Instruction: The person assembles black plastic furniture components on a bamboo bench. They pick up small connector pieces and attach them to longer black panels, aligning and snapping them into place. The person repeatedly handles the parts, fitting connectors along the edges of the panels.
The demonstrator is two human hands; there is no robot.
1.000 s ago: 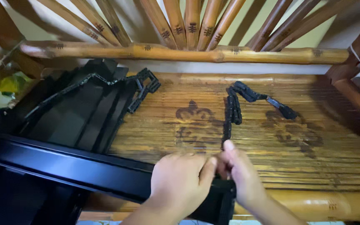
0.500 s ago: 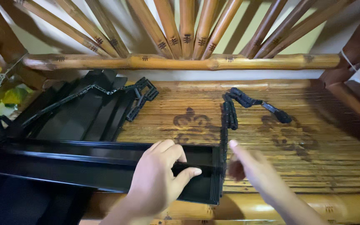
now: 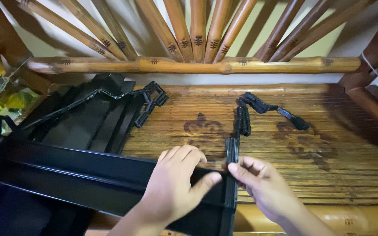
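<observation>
Fingers: both hands now pinch chain strip [image 3: 232, 153] | earlier: right hand [image 3: 263, 188] apart

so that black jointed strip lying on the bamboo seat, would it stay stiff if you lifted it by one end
Probably not. The black jointed strip lies bent and folded back on itself, so it likely flexes at each link and would dangle. It looks thin, so probably light for its length. The right hand pinches its near end against the black tray, so it seems grippy enough.
</observation>
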